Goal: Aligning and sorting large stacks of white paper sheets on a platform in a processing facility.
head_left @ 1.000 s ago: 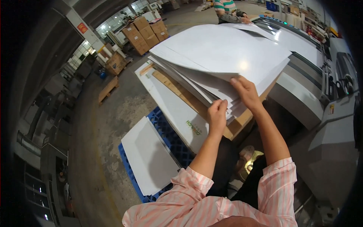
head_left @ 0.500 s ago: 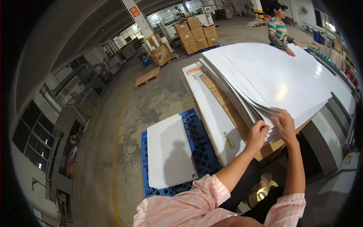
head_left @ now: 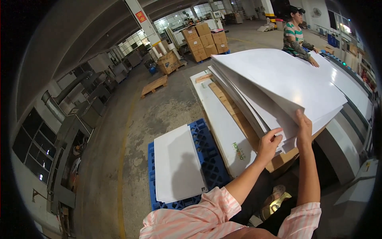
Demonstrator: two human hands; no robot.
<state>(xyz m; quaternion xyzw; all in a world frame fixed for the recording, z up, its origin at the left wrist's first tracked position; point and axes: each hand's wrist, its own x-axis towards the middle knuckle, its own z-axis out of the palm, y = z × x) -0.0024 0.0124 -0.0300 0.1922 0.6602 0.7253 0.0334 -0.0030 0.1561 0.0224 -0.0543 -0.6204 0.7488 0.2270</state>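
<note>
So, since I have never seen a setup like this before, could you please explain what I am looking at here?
There is no robot here, only a person working with two bare hands. The view comes from a wide fisheye camera worn on the head, looking down, so straight edges bend near the rim. The right hand holds up the near corner of the top sheet of a stack of large white sheets. The left hand is at the stack's near corner; whether it grips anything is unclear. To the left, a pile of smaller white sheets lies on a blue pallet. Farther back are cardboard boxes and a co-worker in a striped shirt.
</note>
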